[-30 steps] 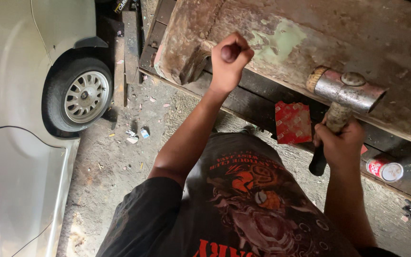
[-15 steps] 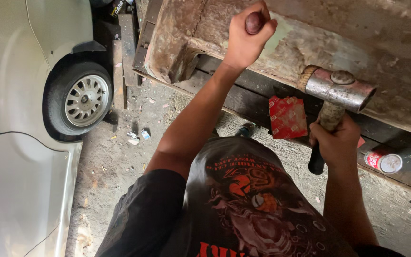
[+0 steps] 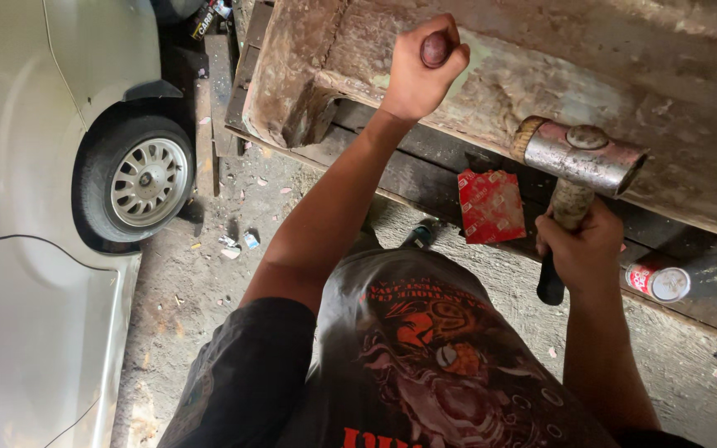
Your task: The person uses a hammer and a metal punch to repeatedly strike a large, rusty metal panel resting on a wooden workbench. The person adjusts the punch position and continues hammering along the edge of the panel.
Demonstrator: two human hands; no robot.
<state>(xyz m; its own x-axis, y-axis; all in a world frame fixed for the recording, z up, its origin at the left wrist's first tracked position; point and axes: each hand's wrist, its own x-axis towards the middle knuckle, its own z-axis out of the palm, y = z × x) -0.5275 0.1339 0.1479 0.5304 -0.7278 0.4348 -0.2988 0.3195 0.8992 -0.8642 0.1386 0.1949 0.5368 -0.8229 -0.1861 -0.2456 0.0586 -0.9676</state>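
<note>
Overhead, right grip (image 3: pixel 584 249) clutches hammer (image 3: pixel 581 154), seemingly mid-handle.

1. Hammer (image 3: pixel 581 156): dull grey metal head, scuffed, with pinkish smears; worn wooden handle with a black grip end.
2. Panel (image 3: pixel 558 75): rusted metal, rough, with flaking pale-green paint.
3. Car body (image 3: pixel 18 124): smooth, glossy paint.
4. Red packet (image 3: pixel 491 205): creased paper or foil.
5. Can (image 3: pixel 656 280): shiny metal.
6. Floor (image 3: pixel 209 282): rough, dusty concrete.
</note>
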